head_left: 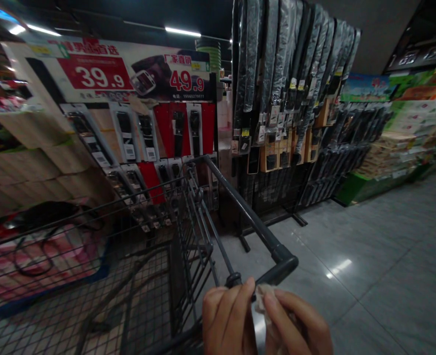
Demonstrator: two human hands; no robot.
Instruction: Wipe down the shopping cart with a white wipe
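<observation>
My left hand (227, 315) is closed, fingers curled, low in the head view in front of the shopping cart's side tube. What it holds is hidden; a small dark tip shows beside its index finger. Close on its right, my right hand (295, 320) pinches a crumpled beige cloth or tissue (265, 296) between thumb and fingers. A pale shiny strip shows between the two hands; I cannot tell what it belongs to. The shopping cart (247, 207) is of dark wire mesh, with a grey push bar running out beyond my hands.
Belts in plastic (277, 59) hang on a rack (245, 241) ahead. Boxed belts (125, 133) sit under a price sign (99, 74). Left, beyond the cart mesh, lies a pink-and-white package (55, 251) beside stacked beige packs (21, 167). Grey tiled floor (388, 266) extends right.
</observation>
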